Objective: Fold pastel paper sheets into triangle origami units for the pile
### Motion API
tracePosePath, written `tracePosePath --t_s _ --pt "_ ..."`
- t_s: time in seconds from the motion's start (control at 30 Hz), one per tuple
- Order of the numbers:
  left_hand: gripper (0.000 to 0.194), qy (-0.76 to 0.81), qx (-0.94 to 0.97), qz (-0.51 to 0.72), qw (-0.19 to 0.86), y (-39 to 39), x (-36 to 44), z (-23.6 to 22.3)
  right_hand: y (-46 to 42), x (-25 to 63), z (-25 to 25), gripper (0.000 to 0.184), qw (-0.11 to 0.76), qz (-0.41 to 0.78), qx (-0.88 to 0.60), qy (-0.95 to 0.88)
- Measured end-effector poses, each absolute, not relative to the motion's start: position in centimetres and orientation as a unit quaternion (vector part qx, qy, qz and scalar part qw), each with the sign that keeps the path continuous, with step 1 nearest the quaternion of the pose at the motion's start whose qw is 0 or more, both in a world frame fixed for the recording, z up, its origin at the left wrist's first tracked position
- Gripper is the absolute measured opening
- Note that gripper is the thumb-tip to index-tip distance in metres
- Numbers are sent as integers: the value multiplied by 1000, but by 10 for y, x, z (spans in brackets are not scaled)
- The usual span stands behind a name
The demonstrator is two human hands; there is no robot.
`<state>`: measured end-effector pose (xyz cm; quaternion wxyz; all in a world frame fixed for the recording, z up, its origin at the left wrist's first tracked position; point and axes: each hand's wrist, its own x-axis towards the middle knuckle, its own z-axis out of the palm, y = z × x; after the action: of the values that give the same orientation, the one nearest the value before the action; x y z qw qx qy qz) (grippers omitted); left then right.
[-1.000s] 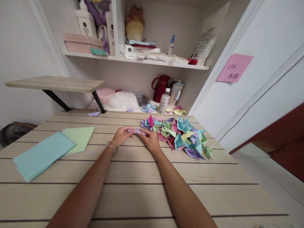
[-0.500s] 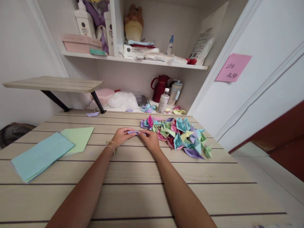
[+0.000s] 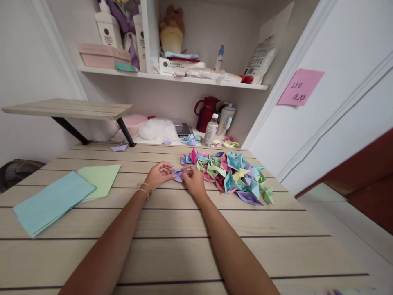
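Observation:
My left hand (image 3: 159, 175) and my right hand (image 3: 193, 180) meet over the middle of the wooden table (image 3: 172, 229). Both pinch a small folded purple paper piece (image 3: 178, 175) held just above the tabletop between them. My left wrist carries thin bracelets. Right beside my right hand lies a pile of several folded paper shapes (image 3: 233, 174) in pink, blue, green, yellow and purple.
A stack of flat blue paper sheets (image 3: 50, 203) and green sheets (image 3: 100, 178) lies at the left. Behind the table stand a red jug (image 3: 206, 114), a small bottle (image 3: 211, 130) and a raised wooden shelf (image 3: 67, 108). A white door (image 3: 331, 98) with a pink note is on the right.
The purple paper was stretched flat and long between my hands; now it is gathered into a smaller, more compact shape, with my fingers drawn closer together. The arms stay in place.

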<state>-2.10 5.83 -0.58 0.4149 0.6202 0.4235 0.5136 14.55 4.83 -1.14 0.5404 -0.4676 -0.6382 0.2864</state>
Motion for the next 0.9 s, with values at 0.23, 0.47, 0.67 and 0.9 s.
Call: tracePosePath --t_s 0.23,0.47,0.67,0.9 --pt "24 424 627 534 377 64 -22 -7 53 149 -9 8 593 459 -403 -524" --pt "23 434 578 542 430 62 -22 -3 53 148 -7 15 563 562 -342 -500" --pt "20 440 590 527 424 59 -22 1 57 149 -11 21 562 524 -361 -529" --pt "26 408 570 545 462 60 -22 -1 58 148 -15 27 572 502 -365 -536"
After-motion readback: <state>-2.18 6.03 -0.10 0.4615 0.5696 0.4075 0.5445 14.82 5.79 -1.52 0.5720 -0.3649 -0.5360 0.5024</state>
